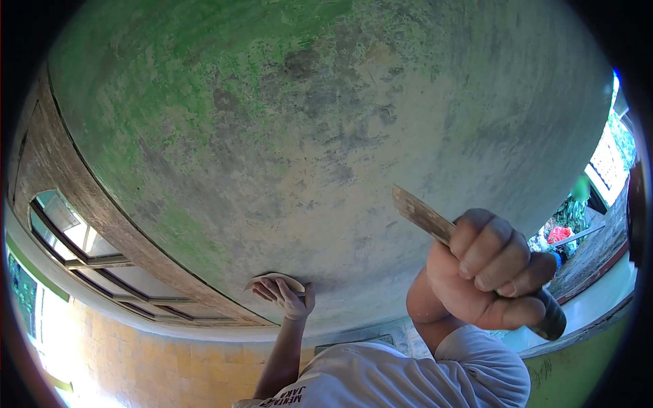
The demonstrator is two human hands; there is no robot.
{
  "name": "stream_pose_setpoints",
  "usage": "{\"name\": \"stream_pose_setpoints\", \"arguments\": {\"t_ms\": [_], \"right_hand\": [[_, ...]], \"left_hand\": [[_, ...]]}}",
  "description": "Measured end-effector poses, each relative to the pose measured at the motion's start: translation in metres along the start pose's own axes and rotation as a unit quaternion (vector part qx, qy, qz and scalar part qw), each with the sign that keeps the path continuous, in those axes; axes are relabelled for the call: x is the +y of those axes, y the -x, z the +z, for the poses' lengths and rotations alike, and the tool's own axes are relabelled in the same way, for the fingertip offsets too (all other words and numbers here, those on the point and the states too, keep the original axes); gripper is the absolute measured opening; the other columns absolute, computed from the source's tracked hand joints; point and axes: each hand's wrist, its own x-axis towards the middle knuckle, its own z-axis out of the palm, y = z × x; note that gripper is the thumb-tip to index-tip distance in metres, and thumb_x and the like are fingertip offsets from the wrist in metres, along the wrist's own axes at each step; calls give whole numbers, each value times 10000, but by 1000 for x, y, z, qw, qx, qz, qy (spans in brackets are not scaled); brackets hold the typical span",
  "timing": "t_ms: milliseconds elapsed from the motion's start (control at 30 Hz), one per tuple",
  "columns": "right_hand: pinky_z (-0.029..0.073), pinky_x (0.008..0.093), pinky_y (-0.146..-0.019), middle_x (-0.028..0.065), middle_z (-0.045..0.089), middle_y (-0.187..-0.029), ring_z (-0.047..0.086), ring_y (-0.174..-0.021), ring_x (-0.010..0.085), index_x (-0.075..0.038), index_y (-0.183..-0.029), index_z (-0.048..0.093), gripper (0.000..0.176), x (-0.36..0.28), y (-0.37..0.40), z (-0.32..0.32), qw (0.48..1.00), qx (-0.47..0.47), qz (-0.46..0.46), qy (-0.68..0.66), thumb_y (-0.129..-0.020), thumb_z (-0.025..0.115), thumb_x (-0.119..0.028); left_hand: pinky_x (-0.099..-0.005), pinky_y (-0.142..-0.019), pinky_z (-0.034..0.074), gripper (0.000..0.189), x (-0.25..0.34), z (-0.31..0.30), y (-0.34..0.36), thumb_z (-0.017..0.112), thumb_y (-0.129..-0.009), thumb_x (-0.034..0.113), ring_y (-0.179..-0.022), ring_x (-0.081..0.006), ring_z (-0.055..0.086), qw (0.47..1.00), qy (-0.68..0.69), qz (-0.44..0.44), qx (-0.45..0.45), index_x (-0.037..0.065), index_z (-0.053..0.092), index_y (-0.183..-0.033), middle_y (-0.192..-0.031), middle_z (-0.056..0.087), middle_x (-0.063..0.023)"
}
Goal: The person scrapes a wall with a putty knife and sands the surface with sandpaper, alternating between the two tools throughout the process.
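My right hand [493, 275] is fisted around the dark handle of a scraper [425, 216]. Its flat, worn blade points up and left, toward a weathered grey wall [326, 122] with patches of green paint. My left hand [286, 296] is lower and farther left, pressing a small pale sheet, like sandpaper [277, 277], flat against the same wall. Both forearms come up from the bottom of the view, out of my white shirt [388, 377]. Whether the blade tip touches the wall cannot be made out.
A brown wooden frame [61, 170] borders the wall on the left, with a glazed window [95, 251] beside it. Below that is a yellowish tiled surface [149, 367]. At the far right an opening shows plants and something red [559, 234].
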Motion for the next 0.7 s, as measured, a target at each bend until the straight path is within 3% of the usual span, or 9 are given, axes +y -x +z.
{"name": "stream_pose_setpoints", "arguments": {"t_ms": [67,100,267,367,400,467,633,700], "right_hand": [[231,267,-417,-7,374,-534,308,-434,95,-125,-743,362,316,8,3,-2,999,-14,-41,-1,-943,475,-341],[235,268,-426,-9,370,-534,305,-433,97,-127,-741,359,328,6,0,-2,990,-44,110,76,-949,467,-356],[226,268,-415,-7,358,-519,277,-411,98,-129,-741,346,279,2,0,-6,996,-27,86,24,-947,471,-270],[221,265,-407,-13,346,-511,266,-401,91,-130,-752,341,273,-2,-3,1,999,-33,-8,-1,-951,476,-259],[221,265,-407,-13,346,-511,266,-401,91,-130,-752,341,273,3,-1,-1,999,-33,-6,0,-951,476,-259],[211,257,-402,-19,352,-514,261,-398,81,-133,-747,347,280,12,2,-6,992,-56,95,55,-939,495,-274],[222,259,-415,-12,352,-518,251,-404,80,-132,-759,353,301,-6,-6,-5,997,-21,64,-45,-964,456,-327],[218,258,-416,-12,353,-519,252,-405,79,-132,-759,354,308,8,-2,-11,995,-42,93,-11,-961,460,-340]], "left_hand": [[-614,-1067,-29,802,0,0,0,535,-854,409,-1389,-443,-6,1000,-1,0,1,23,154,-1444,-1508,55,-243],[-612,-1069,-25,802,-1,0,0,533,-854,415,-1391,-437,-3,1000,-2,0,1,25,155,-1444,-1507,60,-243],[-611,-1071,-21,800,-1,0,2,528,-855,421,-1396,-420,5,1000,-2,-1,1,29,156,-1445,-1506,67,-244],[-610,-1071,-24,797,0,1,-1,525,-858,421,-1398,-413,7,1000,-8,2,7,31,153,-1445,-1506,67,-244],[-610,-1071,-23,795,0,1,-2,523,-859,422,-1397,-416,7,1000,-5,2,9,32,155,-1445,-1506,68,-243],[-610,-1072,-22,792,0,0,1,522,-861,423,-1396,-419,6,1000,0,4,9,33,157,-1445,-1506,68,-242],[-611,-1071,-19,790,-2,2,6,520,-862,430,-1396,-421,3,1000,-6,-4,6,37,161,-1446,-1508,66,-237],[-614,-1070,-17,788,-3,3,6,518,-864,432,-1395,-423,4,1000,-5,-4,5,36,162,-1446,-1508,67,-236]]}}
